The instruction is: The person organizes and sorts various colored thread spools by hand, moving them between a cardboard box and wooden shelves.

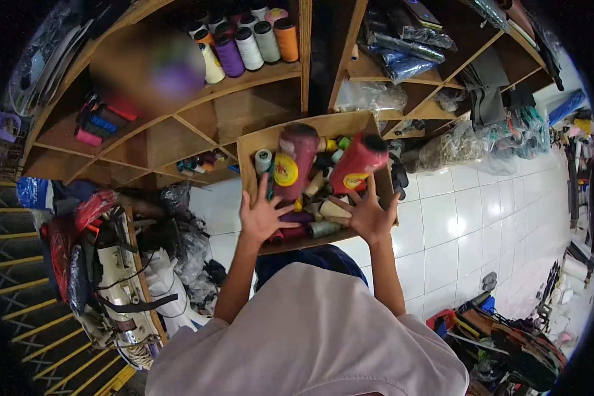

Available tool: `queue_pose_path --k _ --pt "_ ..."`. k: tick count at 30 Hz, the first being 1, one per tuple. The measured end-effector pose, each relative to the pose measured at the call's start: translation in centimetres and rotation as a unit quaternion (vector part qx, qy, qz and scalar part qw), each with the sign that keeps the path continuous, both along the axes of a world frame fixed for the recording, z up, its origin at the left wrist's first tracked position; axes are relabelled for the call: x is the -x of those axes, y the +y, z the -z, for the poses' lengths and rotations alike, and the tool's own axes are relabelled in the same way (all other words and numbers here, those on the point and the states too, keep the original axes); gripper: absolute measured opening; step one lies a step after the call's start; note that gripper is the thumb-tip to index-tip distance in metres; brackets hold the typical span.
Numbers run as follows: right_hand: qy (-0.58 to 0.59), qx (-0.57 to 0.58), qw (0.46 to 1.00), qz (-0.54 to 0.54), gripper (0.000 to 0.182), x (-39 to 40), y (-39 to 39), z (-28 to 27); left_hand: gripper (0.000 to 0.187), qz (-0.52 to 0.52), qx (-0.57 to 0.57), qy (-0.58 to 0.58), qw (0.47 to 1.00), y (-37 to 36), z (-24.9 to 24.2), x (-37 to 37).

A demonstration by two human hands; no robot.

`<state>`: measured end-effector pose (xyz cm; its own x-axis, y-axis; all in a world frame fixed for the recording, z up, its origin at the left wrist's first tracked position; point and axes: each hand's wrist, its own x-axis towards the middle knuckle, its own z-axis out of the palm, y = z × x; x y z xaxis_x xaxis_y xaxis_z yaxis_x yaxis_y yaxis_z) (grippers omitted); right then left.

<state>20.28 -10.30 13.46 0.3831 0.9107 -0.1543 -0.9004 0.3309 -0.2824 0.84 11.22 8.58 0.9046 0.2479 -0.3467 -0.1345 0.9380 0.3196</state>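
A cardboard box holding several thread cones and spools is in front of me. Over its left part, a large maroon thread cone with a yellow label stands near the fingertips of my left hand. That hand has its fingers spread wide. A red thread cone, tilted to the right and also labelled yellow, is just beyond the fingertips of my right hand, which is spread open too. Among the smaller spools inside are a pale grey-green spool and a cream cone.
Behind the box, a wooden shelf carries purple, white, grey and orange thread cones. Wrapped packages fill the right shelf. A sewing machine and plastic bags stand at left. White floor tiles extend to the right.
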Motion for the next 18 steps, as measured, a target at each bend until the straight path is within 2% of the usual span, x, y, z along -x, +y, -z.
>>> queue_pose_path --k 2,3,4,5,6,7,10,12,14,16,17,18 --pt "-0.002 0.004 1.0 0.006 0.093 -0.3 2.6 -0.3 0.091 0.032 0.073 -0.221 0.972 -1.7 -0.2 -2.9" --pt "-0.006 0.007 1.0 0.007 0.097 -1.2 3.8 -0.3 0.08 0.017 0.023 -0.2 0.979 -2.1 -2.9 -4.9" --pt "-0.038 0.051 0.998 -0.021 0.071 -2.3 4.9 1.0 0.08 0.017 0.027 -0.197 0.98 -1.6 -1.1 -5.9" --pt "-0.065 0.135 0.988 -0.02 0.065 -2.3 5.3 2.0 0.065 0.008 -0.053 -0.126 0.991 -0.6 1.6 -7.0" --pt "-0.093 0.217 0.972 -0.019 0.059 -2.1 6.2 2.0 0.05 -0.001 -0.134 -0.053 0.99 -0.1 1.1 -8.0" --pt "-0.094 0.217 0.972 -0.02 0.059 -2.0 6.1 2.0 0.03 -0.025 -0.079 -0.048 0.995 -0.5 0.0 -8.2" --pt "-0.116 0.178 0.976 -0.055 0.058 -1.1 5.2 3.1 0.033 -0.034 -0.05 -0.077 0.995 -0.2 1.0 -7.5" --pt "-0.047 0.237 0.969 -0.049 0.057 -0.9 4.2 4.8 0.033 -0.046 -0.064 -0.05 0.996 -0.3 2.0 -6.2" --pt "-0.026 0.232 0.97 -0.059 0.057 -0.4 3.6 5.1 0.032 -0.058 -0.083 -0.025 0.995 -0.1 2.4 -5.1" --pt "0.135 0.216 0.964 -0.07 0.057 0.0 3.4 7.0 0.03 -0.088 -0.041 0.088 0.991 0.2 2.7 -3.7" --pt "0.154 0.194 0.963 -0.106 0.055 -0.3 3.1 7.5 0.03 -0.086 -0.126 0.098 0.983 0.2 3.4 -2.9" --pt "0.159 0.192 0.963 -0.106 0.055 0.0 3.4 7.6 0.03 -0.085 -0.127 0.103 0.983 0.4 2.8 -2.7"
